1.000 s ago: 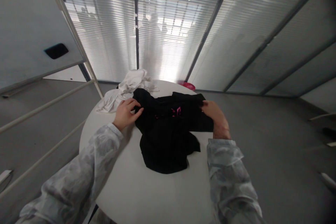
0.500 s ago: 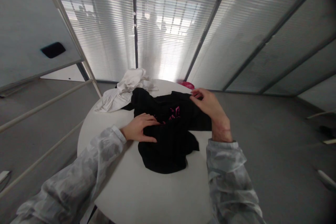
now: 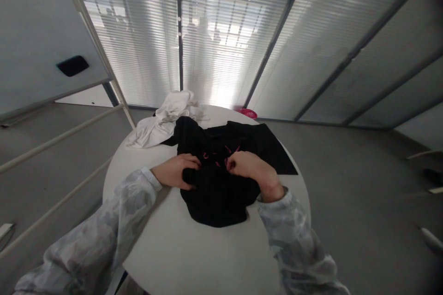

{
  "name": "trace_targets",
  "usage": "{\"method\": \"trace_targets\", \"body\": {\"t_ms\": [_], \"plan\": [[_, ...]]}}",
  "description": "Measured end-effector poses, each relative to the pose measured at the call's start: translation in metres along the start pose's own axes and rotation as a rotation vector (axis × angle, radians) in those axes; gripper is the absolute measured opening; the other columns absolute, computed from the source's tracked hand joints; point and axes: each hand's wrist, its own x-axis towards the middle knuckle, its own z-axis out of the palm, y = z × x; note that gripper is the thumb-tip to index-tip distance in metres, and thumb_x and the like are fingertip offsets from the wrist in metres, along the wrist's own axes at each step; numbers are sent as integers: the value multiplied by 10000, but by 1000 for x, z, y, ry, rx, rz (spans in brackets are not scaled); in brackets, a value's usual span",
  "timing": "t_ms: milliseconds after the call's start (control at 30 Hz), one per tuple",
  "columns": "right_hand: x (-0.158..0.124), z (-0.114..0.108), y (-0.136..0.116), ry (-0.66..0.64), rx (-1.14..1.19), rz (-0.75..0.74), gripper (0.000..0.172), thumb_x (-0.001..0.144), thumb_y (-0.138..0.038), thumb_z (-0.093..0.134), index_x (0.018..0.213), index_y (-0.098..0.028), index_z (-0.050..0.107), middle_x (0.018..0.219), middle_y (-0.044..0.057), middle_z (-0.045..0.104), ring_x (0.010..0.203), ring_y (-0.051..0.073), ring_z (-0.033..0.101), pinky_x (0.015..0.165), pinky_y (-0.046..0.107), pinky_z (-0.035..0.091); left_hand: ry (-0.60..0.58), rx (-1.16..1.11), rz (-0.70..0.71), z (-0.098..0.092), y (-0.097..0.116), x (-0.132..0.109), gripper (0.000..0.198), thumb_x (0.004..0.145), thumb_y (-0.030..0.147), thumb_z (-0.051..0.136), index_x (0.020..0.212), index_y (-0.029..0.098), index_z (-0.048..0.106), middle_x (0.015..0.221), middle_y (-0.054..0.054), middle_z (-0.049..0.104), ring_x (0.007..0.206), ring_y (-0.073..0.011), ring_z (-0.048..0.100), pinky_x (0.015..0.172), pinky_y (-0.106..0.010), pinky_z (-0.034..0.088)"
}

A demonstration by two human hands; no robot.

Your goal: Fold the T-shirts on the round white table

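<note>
A black garment with a pink print, its exact kind unclear, (image 3: 218, 203) lies bunched on the round white table (image 3: 207, 258), one flat part spreading to the right. My left hand (image 3: 178, 169) grips its left side, fingers curled into the cloth. Over the middle, beside the pink print, my right hand (image 3: 244, 166) pinches the fabric with closed fingers. Folds hide part of the print.
Behind the garment, at the table's back left, is a heap of white cloth (image 3: 166, 117). A pink basket-like object (image 3: 248, 113) shows at the far edge. A whiteboard on a frame (image 3: 72, 65) stands left; glass partitions with blinds (image 3: 221, 32) rise behind.
My right hand has come down and left from the garment's far right part to its middle, and its fingers have closed. My left hand has curled its fingers into the cloth.
</note>
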Motion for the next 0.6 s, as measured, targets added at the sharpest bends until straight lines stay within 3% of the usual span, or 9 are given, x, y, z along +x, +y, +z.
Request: {"method": "trace_targets", "body": {"t_ms": [133, 267, 333, 467, 600], "plan": [[-29, 7, 11, 115, -39, -67, 144, 921, -173, 739, 941, -272, 841, 949, 35, 838, 905, 253, 768, 878, 370, 551, 40, -54, -75, -7, 1, -9, 225, 754, 161, 829, 960, 221, 758, 1151, -72, 775, 1036, -236, 743, 992, -351, 558], [-54, 9, 37, 309, 89, -110, 104, 1003, -239, 681, 997, -271, 780, 980, 19, 825, 951, 255, 766, 1162, 528, 488, 106, -51, -186, -23, 4, -18, 224, 724, 135, 761, 930, 216, 729, 954, -19, 747, 891, -197, 703, 872, -309, 541], [-63, 9, 52, 430, 157, -104, 106, 1032, -267, 655, 1010, -278, 758, 1001, 16, 821, 965, 256, 768, 1227, 579, 439, 137, -29, -236, -28, 6, -22, 201, 730, 147, 743, 918, 216, 722, 893, 1, 729, 829, -182, 680, 816, -295, 526], [-73, 11, 67, 666, 280, -58, 97, 1051, -336, 659, 1048, -282, 740, 1057, 56, 803, 1020, 287, 752, 1100, 529, 545, 166, -46, -191, -27, 7, -23, 32, 856, 208, 727, 883, 210, 711, 879, -21, 735, 806, -185, 679, 812, -310, 535], [-73, 15, 61, 719, 366, -58, 126, 1063, -334, 627, 1060, -277, 740, 1096, 69, 782, 1064, 289, 736, 988, 464, 579, 303, 2, -172, -17, 6, -17, 136, 1057, 307, 656, 1058, 225, 764, 1003, -58, 786, 880, -198, 719, 898, -346, 554]]}}
